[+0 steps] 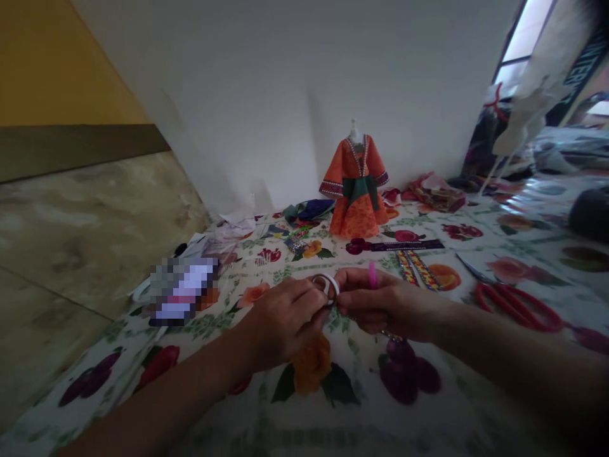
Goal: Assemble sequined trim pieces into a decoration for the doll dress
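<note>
Between my two hands is a small white ring-shaped roll (332, 287), held above the floral tablecloth. My left hand (285, 317) pinches its left side with fingers pressed together. From the right, my right hand (380, 301) grips the roll's edge between thumb and fingers, with a pink band (372, 275) round one finger. A bit of patterned trim shows beneath my right hand; whether that hand holds it, I cannot tell. Behind the hands stands a small dress form in an orange dress (359, 216) with a green waist piece.
Red-handled scissors (518, 308) lie open at the right. Patterned trim strips (419, 270) and a dark purple strip (404, 245) rest before the dress. A phone (185, 292) lies at the left, fabric scraps (309, 211) by the wall, and a white dress form (518, 124) stands at the back right.
</note>
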### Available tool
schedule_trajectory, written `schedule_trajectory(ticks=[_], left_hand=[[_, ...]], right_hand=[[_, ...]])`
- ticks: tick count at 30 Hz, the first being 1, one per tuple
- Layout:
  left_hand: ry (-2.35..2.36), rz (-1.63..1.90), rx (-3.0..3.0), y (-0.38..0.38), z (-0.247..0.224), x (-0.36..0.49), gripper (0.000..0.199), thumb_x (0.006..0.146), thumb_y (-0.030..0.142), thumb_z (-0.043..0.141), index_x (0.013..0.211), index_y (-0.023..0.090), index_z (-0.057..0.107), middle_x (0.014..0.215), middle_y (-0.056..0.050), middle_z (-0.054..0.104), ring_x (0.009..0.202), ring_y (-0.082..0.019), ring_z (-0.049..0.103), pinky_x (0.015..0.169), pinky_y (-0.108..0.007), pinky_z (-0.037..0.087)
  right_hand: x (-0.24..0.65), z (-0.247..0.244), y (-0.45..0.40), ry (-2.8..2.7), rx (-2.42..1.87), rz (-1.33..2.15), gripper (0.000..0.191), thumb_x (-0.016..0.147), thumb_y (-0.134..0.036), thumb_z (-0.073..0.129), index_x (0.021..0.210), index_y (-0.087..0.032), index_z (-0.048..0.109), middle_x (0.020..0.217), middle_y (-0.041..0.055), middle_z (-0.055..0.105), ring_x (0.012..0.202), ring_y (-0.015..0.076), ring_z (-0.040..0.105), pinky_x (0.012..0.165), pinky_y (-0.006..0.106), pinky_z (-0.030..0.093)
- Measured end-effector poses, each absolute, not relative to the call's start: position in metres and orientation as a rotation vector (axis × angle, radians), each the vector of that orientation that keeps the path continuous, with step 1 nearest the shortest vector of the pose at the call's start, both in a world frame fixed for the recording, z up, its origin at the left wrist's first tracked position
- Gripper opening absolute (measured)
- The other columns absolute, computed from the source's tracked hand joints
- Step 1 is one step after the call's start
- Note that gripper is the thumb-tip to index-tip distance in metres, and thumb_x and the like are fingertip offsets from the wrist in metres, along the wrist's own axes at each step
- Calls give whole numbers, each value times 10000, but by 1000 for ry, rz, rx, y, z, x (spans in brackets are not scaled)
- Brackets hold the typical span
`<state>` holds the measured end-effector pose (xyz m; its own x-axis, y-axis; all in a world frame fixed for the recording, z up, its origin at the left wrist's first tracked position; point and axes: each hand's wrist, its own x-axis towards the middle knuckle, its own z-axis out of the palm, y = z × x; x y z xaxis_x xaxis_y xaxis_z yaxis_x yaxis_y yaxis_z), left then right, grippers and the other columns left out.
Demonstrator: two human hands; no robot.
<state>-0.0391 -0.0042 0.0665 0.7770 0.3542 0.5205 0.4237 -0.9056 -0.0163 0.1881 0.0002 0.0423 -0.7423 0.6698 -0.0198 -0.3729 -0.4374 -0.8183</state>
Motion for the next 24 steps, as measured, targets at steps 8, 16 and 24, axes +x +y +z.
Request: schedule_trajectory(ticks=[8,16,24], left_hand=[[-735,-858,-2944,-8,65,-38,32,958,147,558,952,179,551,878,-27,646,804,-151,619,731,-262,480],[-751,-885,-2923,-8,65,-34,39,949,137,566,965,171,557,878,-30,651,797,-147,618,742,-262,484],[-771,-931,-2938,-7,63,-36,64,935,122,582,973,167,557,903,-45,650,851,-170,642,758,-296,512]], right_hand=[[190,44,2,-1177,-417,2190,77,913,-194,704,943,-173,636,643,-79,413,462,17,224,434,165,191],[191,47,1,-1160,-462,2191,103,875,-125,698,942,-173,636,643,-77,408,479,27,222,446,170,193],[191,46,2,-1138,-434,2182,141,877,-204,737,966,-173,632,623,-89,414,474,33,207,438,193,170]])
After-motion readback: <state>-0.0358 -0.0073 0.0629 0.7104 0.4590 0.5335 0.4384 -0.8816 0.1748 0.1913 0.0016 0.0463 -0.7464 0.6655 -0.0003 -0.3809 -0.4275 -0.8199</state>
